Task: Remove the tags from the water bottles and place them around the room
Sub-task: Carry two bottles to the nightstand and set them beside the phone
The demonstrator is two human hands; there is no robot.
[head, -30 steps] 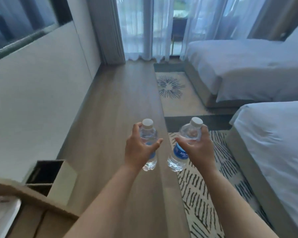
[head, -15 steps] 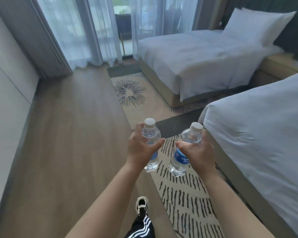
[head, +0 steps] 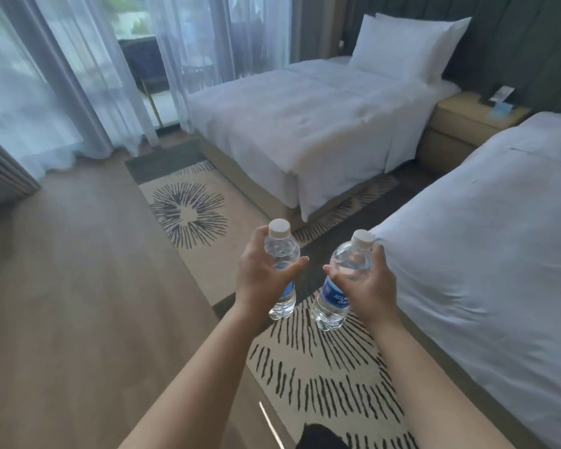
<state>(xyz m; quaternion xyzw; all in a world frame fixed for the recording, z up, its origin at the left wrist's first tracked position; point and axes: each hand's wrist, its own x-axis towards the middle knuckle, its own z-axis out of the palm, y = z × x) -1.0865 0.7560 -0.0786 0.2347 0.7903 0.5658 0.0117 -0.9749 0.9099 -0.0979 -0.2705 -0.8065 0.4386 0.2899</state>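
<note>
I hold two small clear water bottles with white caps and blue labels out in front of me. My left hand (head: pixel 261 277) grips the left bottle (head: pixel 281 251) around its middle, upright. My right hand (head: pixel 368 281) grips the right bottle (head: pixel 336 294), which tilts a little to the right; its blue label faces me. The two bottles are a short gap apart and hang above the patterned rug (head: pixel 324 377). No tag shows on either bottle.
Two white beds: a near bed (head: pixel 486 254) on my right and a far bed (head: pixel 314 115) with a pillow. A wooden nightstand (head: pixel 460 124) with small items stands between them. Sheer curtains (head: pixel 78 79) cover the window; wooden floor (head: pixel 78 303) stretches left.
The view has swung right and moved forward: the wall and cardboard box left the frame, the beds and nightstand came closer. Both hands keep the same hold on the bottles.
</note>
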